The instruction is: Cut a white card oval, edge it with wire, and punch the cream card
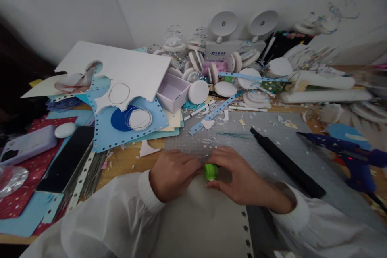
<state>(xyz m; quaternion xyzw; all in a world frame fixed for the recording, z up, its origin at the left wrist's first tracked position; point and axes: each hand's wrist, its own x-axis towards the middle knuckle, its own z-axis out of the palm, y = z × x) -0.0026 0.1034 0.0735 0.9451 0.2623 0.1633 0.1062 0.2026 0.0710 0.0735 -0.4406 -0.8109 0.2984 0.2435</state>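
My right hand [237,175] is closed around a small bright green craft punch [211,172], thumb below and fingers above. The punch sits at the far edge of a pale sheet of paper [202,221]. That sheet has a row of small star-shaped holes down its right edge. Closed on the sheet's far left corner, my left hand [176,172] rests close beside the punch; its fingertips are partly hidden. Beneath both hands lies a grey cutting mat [272,129] strewn with paper scraps.
A black craft knife-like tool [287,161] and a blue glue gun [344,151] lie to the right. Star-punched blue paper [105,137], white card [121,62] and a phone [68,161] are on the left. White foam discs [198,92] and a lilac box [173,92] crowd the back.
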